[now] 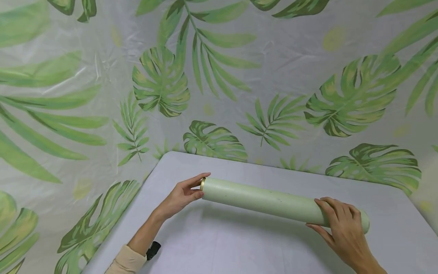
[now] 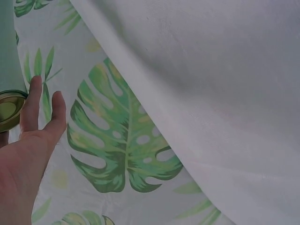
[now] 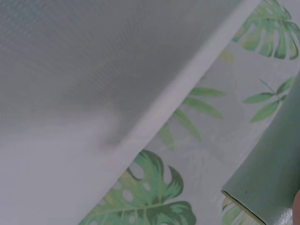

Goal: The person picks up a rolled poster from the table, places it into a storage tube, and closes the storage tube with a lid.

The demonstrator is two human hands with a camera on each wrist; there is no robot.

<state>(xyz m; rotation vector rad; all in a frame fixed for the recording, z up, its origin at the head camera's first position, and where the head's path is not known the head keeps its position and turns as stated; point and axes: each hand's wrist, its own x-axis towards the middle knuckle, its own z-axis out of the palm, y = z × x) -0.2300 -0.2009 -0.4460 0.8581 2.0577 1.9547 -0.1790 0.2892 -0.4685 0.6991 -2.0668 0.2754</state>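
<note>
Above the grey table (image 1: 219, 243), both hands hold a rolled pale-green mat (image 1: 273, 201), not yet unrolled: left hand (image 1: 181, 196) pinches its gold-capped end, right hand (image 1: 342, 228) wraps the other.

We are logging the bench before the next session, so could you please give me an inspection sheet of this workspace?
Surface: pale grey table, smooth and bare where it shows.
Job's things: a pale green roll with a gold end cap, held level just above the table.
Clutter: nothing seen.
Grippers: left hand pinches the capped end of the roll; right hand grips the other end from above.
Cables: nothing seen; a small black device sits at the left wrist.
Surroundings: glossy leaf-print sheeting behind and to the left of the table.
</note>
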